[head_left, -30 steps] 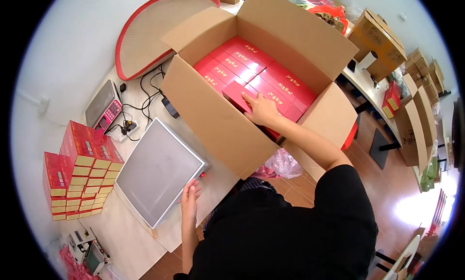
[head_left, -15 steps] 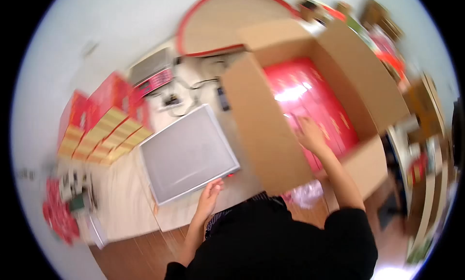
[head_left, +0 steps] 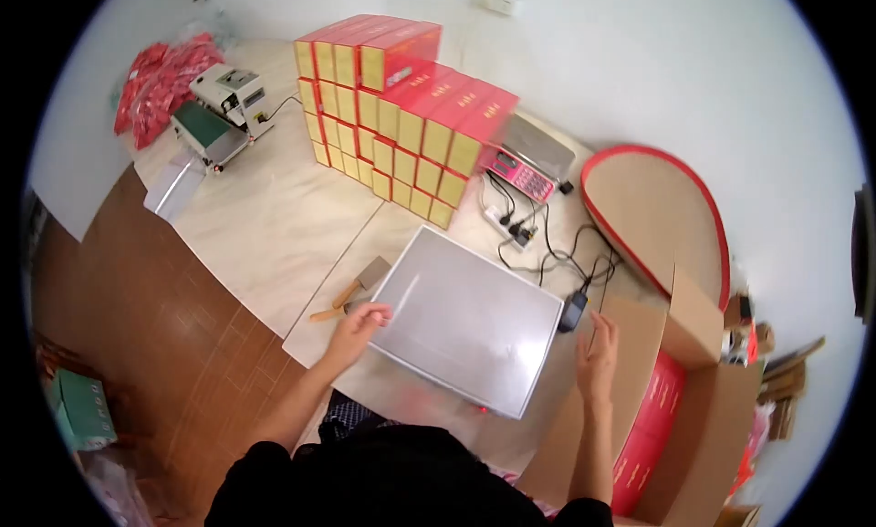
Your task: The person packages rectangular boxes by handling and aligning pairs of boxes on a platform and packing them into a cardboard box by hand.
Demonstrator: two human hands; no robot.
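Beside the left edge of a grey, white-framed plate (head_left: 465,317) on the table is my left hand (head_left: 359,331), its fingers curled loosely with nothing seen in them. My right hand (head_left: 598,355) is raised between the plate and the open cardboard box (head_left: 707,417), fingers apart and empty. Red packages (head_left: 652,417) lie inside the box. Two wooden-handled tools (head_left: 351,290) rest just left of the plate. A black power adapter (head_left: 573,311) sits near its right corner.
Stacked red and gold boxes (head_left: 411,116) stand behind the plate. A pink-keyed scale (head_left: 534,157), a power strip (head_left: 511,228) and cables are to their right. A red-rimmed board (head_left: 657,212) leans at the wall; a green-belted machine (head_left: 214,125) stands far left.
The view has swung left, bringing the machine and whole box stack into sight. My right hand has come out of the cardboard box, and my left hand is now by the plate's left edge.
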